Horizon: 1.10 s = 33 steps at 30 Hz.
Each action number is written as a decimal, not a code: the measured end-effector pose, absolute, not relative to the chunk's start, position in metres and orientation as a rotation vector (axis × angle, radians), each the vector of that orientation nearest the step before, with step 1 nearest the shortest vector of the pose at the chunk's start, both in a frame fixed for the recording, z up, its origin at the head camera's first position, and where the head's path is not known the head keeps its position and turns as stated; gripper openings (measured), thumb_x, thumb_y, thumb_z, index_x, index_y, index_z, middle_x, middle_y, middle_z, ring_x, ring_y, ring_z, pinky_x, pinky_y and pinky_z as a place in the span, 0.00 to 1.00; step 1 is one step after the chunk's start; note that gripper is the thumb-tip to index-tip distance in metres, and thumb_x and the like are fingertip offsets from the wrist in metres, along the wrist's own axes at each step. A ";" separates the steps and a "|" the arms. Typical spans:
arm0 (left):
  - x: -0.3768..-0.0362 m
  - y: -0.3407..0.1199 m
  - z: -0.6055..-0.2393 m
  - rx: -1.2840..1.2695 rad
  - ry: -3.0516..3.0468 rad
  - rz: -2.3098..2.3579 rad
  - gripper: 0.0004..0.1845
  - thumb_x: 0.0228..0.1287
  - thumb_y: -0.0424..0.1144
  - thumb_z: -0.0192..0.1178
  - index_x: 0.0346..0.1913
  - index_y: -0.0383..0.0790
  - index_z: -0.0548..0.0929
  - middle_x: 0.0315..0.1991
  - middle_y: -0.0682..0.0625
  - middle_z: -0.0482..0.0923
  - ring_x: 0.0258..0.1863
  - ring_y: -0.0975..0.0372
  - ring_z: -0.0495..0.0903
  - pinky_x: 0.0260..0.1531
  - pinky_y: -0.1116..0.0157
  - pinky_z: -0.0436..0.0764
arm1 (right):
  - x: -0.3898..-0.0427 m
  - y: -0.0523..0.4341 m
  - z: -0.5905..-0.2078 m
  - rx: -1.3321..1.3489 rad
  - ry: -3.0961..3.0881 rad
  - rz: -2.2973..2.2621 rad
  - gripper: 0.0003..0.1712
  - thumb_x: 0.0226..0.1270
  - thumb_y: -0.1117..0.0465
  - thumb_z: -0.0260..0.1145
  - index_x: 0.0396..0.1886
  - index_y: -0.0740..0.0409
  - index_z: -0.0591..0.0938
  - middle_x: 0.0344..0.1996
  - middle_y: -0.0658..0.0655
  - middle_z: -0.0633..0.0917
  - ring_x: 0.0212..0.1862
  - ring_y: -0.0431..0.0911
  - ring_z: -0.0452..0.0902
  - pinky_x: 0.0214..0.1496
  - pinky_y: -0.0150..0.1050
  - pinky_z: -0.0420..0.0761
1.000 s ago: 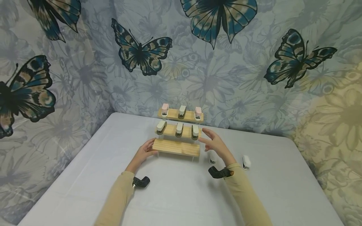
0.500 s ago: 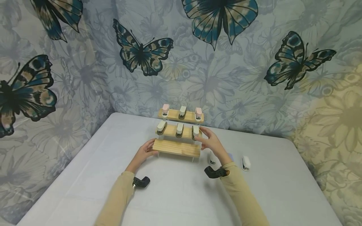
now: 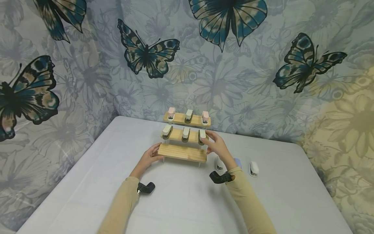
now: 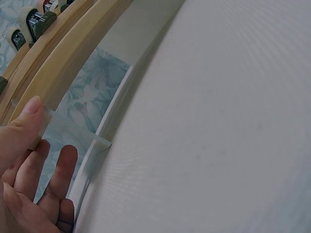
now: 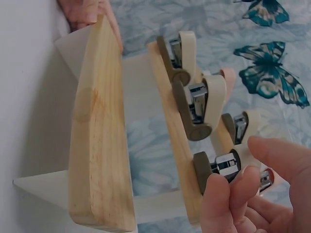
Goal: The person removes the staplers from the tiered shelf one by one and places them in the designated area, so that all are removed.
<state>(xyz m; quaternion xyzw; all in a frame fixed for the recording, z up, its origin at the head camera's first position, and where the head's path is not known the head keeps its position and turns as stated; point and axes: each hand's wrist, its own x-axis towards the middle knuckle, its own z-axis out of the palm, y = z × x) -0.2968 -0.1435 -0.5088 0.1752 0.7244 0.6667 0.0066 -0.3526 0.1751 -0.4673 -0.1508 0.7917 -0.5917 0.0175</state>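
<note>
A three-step wooden rack [image 3: 181, 152] stands at the back of the table, with three small staplers on each upper step. My right hand [image 3: 214, 145] curls thumb and fingers round the rightmost stapler [image 3: 201, 136] of the middle step; the right wrist view shows that stapler [image 5: 221, 165] between my fingertips [image 5: 228, 194]. My left hand [image 3: 149, 156] rests at the left end of the bare bottom step. In the left wrist view its thumb [image 4: 33, 108] touches the wooden edge [image 4: 73, 53], with the fingers straight beside the clear side panel [image 4: 104, 141].
Two more staplers [image 3: 219, 164] [image 3: 254, 168] and a small blue item [image 3: 238, 161] lie on the grey table [image 3: 181, 201] right of the rack. Butterfly-print cloth [image 3: 233, 81] hangs close behind the rack. The table's left edge runs diagonally.
My right hand has moved left from open air beside the rack and closed its fingers onto the middle step's right stapler. The left hand has stayed put.
</note>
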 end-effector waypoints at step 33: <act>-0.297 -0.144 -0.510 0.563 2.268 2.068 0.34 0.42 0.39 0.59 0.56 0.44 0.56 0.53 0.47 0.58 0.45 0.59 0.65 0.43 0.64 0.64 | -0.388 0.171 -0.511 -0.376 2.521 -1.997 0.24 0.48 0.45 0.55 0.49 0.34 0.65 0.48 0.41 0.65 0.10 0.53 0.66 0.12 0.43 0.71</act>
